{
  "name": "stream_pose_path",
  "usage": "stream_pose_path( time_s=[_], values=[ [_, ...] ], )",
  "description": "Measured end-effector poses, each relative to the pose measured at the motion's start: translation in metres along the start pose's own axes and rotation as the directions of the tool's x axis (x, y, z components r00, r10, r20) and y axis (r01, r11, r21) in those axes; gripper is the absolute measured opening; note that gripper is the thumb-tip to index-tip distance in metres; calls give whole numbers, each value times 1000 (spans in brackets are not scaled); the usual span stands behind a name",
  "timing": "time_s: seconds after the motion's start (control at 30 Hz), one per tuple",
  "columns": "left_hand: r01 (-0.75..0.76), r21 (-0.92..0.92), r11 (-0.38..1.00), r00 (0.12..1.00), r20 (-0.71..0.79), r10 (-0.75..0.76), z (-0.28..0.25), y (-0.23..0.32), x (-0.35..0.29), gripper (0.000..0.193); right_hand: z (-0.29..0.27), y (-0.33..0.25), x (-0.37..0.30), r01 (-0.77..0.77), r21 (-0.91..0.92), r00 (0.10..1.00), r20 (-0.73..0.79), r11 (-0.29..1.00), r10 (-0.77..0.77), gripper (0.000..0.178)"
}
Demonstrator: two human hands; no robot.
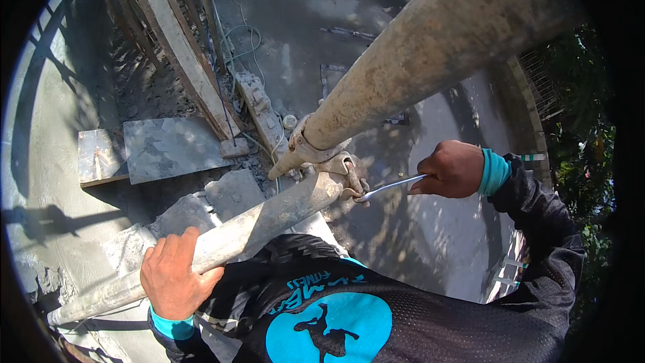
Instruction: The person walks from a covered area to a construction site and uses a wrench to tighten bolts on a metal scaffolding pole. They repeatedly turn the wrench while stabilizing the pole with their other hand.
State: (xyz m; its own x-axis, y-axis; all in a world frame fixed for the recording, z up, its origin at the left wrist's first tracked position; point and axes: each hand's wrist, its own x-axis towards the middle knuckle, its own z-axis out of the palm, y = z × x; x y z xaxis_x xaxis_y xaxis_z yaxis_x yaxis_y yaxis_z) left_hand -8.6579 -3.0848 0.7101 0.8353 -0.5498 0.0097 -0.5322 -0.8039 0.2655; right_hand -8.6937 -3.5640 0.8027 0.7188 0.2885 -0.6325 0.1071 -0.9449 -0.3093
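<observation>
My right hand (pixel 449 169) is closed around the end of a silver wrench (pixel 393 185). The wrench's far end meets a bolt on a rusty scaffold coupler (pixel 342 169). This coupler joins a thick upright scaffold pipe (pixel 403 60) to a lower, slanting scaffold pipe (pixel 255 223). My left hand (pixel 178 274) is wrapped over the lower pipe, well to the left of the coupler, thumb on the near side. Exactly how the wrench sits on the bolt is too small to make out.
Far below lies a grey concrete floor (pixel 295 20). Broken concrete blocks (pixel 232 195) and flat boards (pixel 171 150) lie under the lower pipe. A long timber (pixel 178 47) leans at the upper left, beside a loose pale cable (pixel 252 40). Leafy greenery (pixel 584 161) lines the right side.
</observation>
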Motion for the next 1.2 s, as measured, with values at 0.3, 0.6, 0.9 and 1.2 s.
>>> stream_pose_path(
  time_s=[0.3,0.6,0.9,1.2],
  values=[
    [53,7,999,998,16,-53,4,0,5,65,146,85,130,599,183,772,-392,779,-501,25],
    [5,-42,999,999,37,-4,-5,1,2,67,180,20,112,134,302,564,-806,944,178,44],
    [-41,-24,999,999,-17,41,-2,-2,-2,65,190,37,64,156,-18,643,-757,988,-116,54],
    [-57,-26,998,998,-30,56,0,-2,-3,69,150,20,4,-44,-41,741,-672,998,5,67]
  ],
)
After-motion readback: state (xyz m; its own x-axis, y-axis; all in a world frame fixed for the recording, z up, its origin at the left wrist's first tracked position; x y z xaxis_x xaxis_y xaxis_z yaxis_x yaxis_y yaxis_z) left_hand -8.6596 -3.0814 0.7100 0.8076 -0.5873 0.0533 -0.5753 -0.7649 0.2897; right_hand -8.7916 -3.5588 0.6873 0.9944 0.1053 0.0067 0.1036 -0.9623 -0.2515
